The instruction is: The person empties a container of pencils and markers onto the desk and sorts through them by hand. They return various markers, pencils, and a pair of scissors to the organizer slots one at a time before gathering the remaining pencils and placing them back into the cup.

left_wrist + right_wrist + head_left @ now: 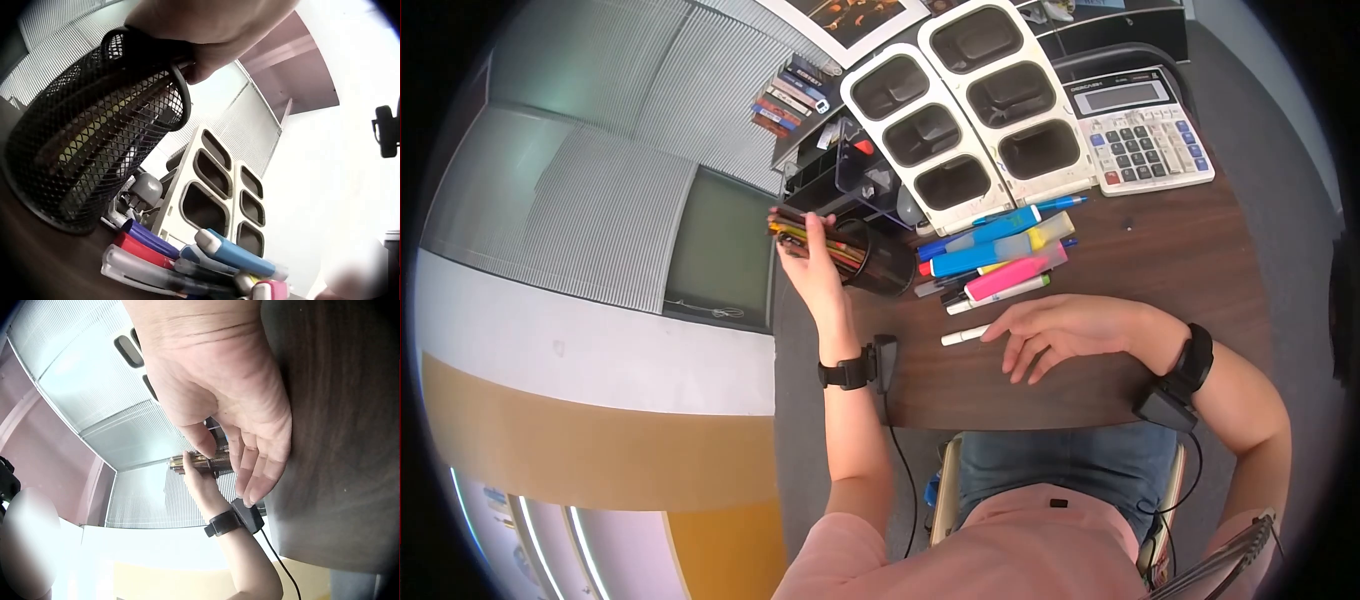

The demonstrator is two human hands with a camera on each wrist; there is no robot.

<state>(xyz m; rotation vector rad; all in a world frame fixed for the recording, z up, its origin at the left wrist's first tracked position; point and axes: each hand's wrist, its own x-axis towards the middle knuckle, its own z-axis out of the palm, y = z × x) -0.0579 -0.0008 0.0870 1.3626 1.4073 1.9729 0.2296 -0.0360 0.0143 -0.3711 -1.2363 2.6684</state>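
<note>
The left hand (815, 275) had its fingers curled round a bundle of slim, multicoloured pencils (792, 236), their lower ends inside the tilted black wire-mesh cylindrical cup (885, 262). The right hand (1070, 328) hung loosely bent and released over the dark brown wooden table (1190, 290), its fingertips near, perhaps touching, a slim white capped pen (964, 336) below the heaped, colourful plastic markers (1000, 250).

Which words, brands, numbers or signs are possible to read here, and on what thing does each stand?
No text reads clearly.
Calculator: has a brand line and key marks, too small to read.
Book spines: too blurred.
Markers: no legible print.
</note>
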